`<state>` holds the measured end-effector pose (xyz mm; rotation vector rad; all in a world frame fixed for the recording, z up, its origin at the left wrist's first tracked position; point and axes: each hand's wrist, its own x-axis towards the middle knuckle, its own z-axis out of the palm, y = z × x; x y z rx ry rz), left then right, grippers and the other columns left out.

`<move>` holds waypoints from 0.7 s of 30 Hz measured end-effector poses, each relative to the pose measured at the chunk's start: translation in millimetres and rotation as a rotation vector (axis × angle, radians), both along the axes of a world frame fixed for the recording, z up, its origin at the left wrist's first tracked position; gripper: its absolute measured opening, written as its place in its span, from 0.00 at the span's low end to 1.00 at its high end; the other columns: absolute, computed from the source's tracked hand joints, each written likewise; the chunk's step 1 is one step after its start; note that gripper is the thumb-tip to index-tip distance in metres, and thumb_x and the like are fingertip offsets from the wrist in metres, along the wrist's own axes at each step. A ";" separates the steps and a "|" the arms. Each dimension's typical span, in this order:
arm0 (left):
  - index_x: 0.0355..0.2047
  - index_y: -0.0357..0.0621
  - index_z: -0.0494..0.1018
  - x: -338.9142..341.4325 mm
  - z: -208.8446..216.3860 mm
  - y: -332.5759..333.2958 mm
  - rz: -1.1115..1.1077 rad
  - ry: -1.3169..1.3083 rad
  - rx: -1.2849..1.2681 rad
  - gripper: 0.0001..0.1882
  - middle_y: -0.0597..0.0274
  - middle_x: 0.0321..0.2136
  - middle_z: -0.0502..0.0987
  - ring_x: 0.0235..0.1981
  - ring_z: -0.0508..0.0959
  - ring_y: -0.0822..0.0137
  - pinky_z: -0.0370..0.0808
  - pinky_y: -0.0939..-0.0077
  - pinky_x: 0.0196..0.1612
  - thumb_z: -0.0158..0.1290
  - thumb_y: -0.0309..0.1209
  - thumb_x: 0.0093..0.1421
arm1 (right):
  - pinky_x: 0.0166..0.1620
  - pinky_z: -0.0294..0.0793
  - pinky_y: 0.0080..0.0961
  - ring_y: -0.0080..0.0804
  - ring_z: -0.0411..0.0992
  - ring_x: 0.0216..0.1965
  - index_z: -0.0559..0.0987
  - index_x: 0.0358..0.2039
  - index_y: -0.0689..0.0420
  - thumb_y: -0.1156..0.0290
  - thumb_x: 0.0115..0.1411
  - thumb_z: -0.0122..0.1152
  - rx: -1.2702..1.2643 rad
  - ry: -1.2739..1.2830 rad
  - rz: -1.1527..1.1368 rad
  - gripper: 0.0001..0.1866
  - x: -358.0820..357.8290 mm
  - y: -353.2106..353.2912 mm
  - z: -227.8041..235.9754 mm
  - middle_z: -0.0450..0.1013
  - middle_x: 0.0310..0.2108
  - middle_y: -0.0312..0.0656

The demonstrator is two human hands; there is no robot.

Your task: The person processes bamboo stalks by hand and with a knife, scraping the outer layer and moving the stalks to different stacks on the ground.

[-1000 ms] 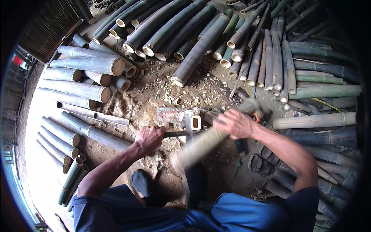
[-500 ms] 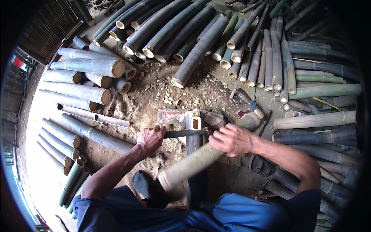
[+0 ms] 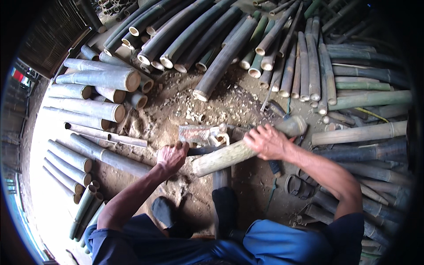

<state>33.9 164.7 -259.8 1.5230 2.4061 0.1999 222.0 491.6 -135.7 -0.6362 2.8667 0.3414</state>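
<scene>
My left hand (image 3: 172, 157) is closed around the end of a knife, whose dark blade (image 3: 201, 151) points right. In my right hand (image 3: 267, 142) is a thick, pale bamboo section (image 3: 223, 159), gripped from above near its middle. The section slants from lower left to upper right. Its near end lies beside the blade and hides the tip. Behind it stands a wooden work stand (image 3: 221, 179), partly covered, with a flat reddish, worn piece (image 3: 194, 133) across its top.
Bamboo lengths (image 3: 97, 77) lie stacked at the left, with more poles (image 3: 198, 39) fanned across the back. Another pile (image 3: 362, 137) fills the right side. Wood chips (image 3: 203, 106) litter the ground ahead. Sandals (image 3: 299, 186) lie right of my feet (image 3: 224, 207).
My right hand has swung the bamboo section up and forward, so its near end has risen from beside my feet to the knife. My left hand has stayed nearly still.
</scene>
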 end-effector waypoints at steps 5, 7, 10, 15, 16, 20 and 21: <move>0.43 0.46 0.68 -0.1 7.3 12.0 0.040 -0.028 -0.091 0.07 0.48 0.36 0.79 0.35 0.83 0.45 0.79 0.48 0.36 0.49 0.29 0.65 | 0.36 0.73 0.32 0.29 0.73 0.35 0.73 0.53 0.58 0.56 0.32 0.82 -0.303 0.059 0.300 0.45 11.3 -16.8 3.7 0.70 0.36 0.36; 0.48 0.44 0.67 -3.2 10.7 15.6 -0.015 -0.024 -0.160 0.09 0.47 0.41 0.79 0.36 0.84 0.49 0.81 0.53 0.39 0.44 0.32 0.70 | 0.36 0.73 0.33 0.31 0.73 0.35 0.73 0.52 0.57 0.58 0.35 0.82 -0.237 0.145 0.245 0.42 0.2 2.7 -15.3 0.70 0.36 0.37; 0.51 0.43 0.66 -5.4 2.7 10.1 -0.083 0.048 -0.079 0.12 0.48 0.40 0.78 0.32 0.83 0.55 0.81 0.57 0.32 0.45 0.30 0.70 | 0.35 0.76 0.35 0.40 0.76 0.37 0.71 0.50 0.57 0.61 0.42 0.81 -0.022 0.014 -0.022 0.37 -6.9 5.8 0.9 0.72 0.36 0.44; 0.41 0.39 0.81 -40.6 11.2 23.6 -0.110 -0.270 0.045 0.13 0.57 0.26 0.82 0.21 0.78 0.69 0.79 0.71 0.23 0.60 0.38 0.66 | 0.37 0.82 0.42 0.50 0.79 0.42 0.70 0.52 0.57 0.64 0.45 0.79 -0.237 0.025 -0.279 0.36 4.1 16.0 10.0 0.76 0.42 0.51; 0.41 0.41 0.83 -53.3 4.3 20.7 -0.168 -0.440 0.222 0.13 0.58 0.23 0.82 0.20 0.77 0.72 0.78 0.73 0.23 0.63 0.38 0.64 | 0.37 0.83 0.43 0.50 0.80 0.43 0.70 0.53 0.57 0.65 0.45 0.78 -0.372 0.034 -0.404 0.36 3.9 14.2 17.2 0.77 0.44 0.53; 0.43 0.44 0.84 -76.9 12.0 33.7 0.174 -0.979 0.192 0.16 0.64 0.23 0.84 0.21 0.79 0.79 0.75 0.76 0.26 0.67 0.41 0.61 | 0.54 0.78 0.40 0.48 0.76 0.55 0.63 0.61 0.65 0.65 0.47 0.77 -0.651 0.177 -0.796 0.45 26.7 3.8 36.1 0.73 0.54 0.62; 0.44 0.45 0.84 -81.1 16.1 33.9 0.183 -0.903 0.205 0.16 0.64 0.22 0.84 0.21 0.79 0.79 0.75 0.74 0.25 0.67 0.42 0.62 | 0.58 0.76 0.39 0.47 0.74 0.56 0.62 0.63 0.67 0.65 0.47 0.76 -0.684 0.308 -0.781 0.47 25.7 -0.2 37.3 0.72 0.55 0.62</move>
